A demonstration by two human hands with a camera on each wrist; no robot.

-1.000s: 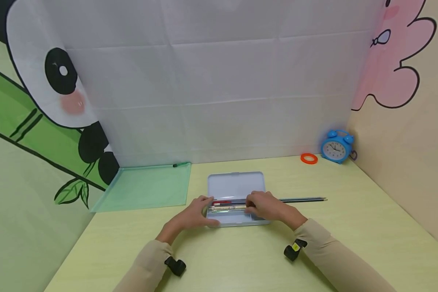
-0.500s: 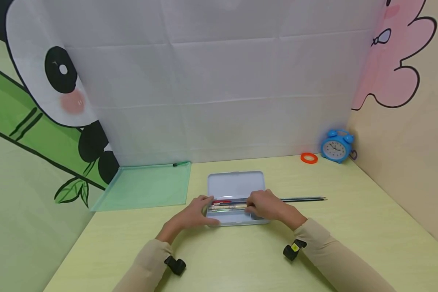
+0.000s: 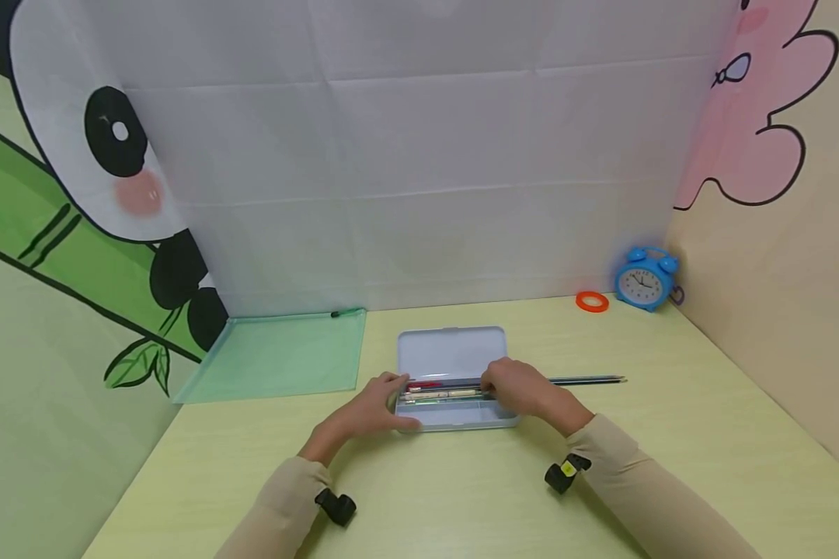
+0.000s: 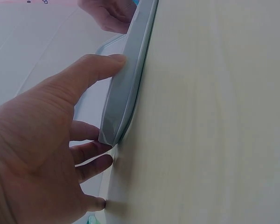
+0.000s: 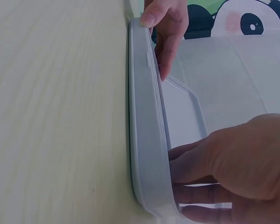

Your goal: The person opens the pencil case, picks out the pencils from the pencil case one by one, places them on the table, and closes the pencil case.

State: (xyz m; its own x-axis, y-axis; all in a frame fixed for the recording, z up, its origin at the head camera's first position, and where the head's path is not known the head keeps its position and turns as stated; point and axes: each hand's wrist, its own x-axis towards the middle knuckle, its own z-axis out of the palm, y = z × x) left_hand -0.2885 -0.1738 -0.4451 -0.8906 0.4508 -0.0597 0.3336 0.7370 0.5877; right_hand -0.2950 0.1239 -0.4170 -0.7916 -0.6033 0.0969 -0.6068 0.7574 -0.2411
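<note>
A pale grey-blue pencil case (image 3: 451,351) lies on the table with its lid folded back. Several pens (image 3: 436,395), one with a red part, lie along its inside. My left hand (image 3: 370,409) grips the case's left end; in the left wrist view its thumb presses the front wall and the other fingers are at the end and behind. My right hand (image 3: 520,386) reaches down into the case's right half, over the pens. Its fingertips are hidden behind the front wall in the right wrist view. Two slim dark sticks with pointed tips (image 3: 587,380) stick out rightward past this hand.
A green zip pouch (image 3: 287,355) lies flat at the left. An orange ring (image 3: 591,302) and a blue alarm clock (image 3: 646,279) are at the back right. A white sheet (image 3: 419,155) hangs behind the table, with walls at both sides.
My right hand has shifted slightly right and back along the case, baring more of the pens and the inside. My left hand, the case and the pointed sticks have stayed put.
</note>
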